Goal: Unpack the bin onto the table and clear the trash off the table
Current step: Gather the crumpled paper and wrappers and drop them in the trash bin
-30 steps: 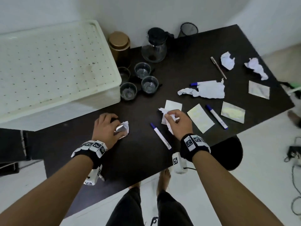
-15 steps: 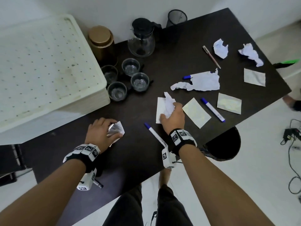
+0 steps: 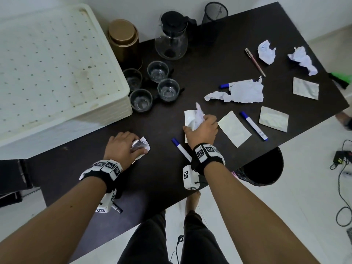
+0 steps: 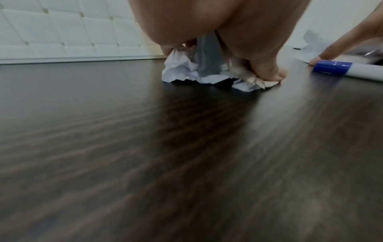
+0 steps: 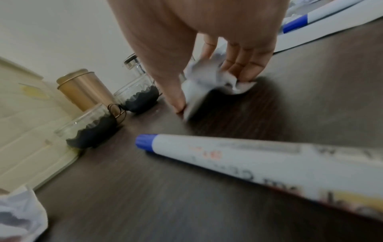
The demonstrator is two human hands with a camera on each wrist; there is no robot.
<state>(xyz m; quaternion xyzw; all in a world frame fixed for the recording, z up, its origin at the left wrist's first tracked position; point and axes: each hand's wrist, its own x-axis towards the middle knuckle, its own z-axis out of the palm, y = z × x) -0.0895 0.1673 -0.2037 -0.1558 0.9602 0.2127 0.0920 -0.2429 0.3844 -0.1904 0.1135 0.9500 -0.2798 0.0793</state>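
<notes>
Your left hand (image 3: 122,147) curls around a crumpled wad of paper and foil (image 4: 199,68), pressing it on the dark table (image 3: 209,44). Your right hand (image 3: 202,130) clutches crumpled white paper (image 5: 211,77) over a flat wrapper (image 3: 188,116), a blue-capped marker (image 3: 181,149) just beside it. The white bin (image 3: 53,69) stands at the left.

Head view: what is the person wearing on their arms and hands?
Both forearms are bare, with no sleeves and no gloves. The left hand and right hand each have a black wrist strap carrying white tiles printed with black square fiducial markers. Under each wrist hangs a small white camera housing, also marker-tagged; a thin dark cable trails from the right one.
</notes>
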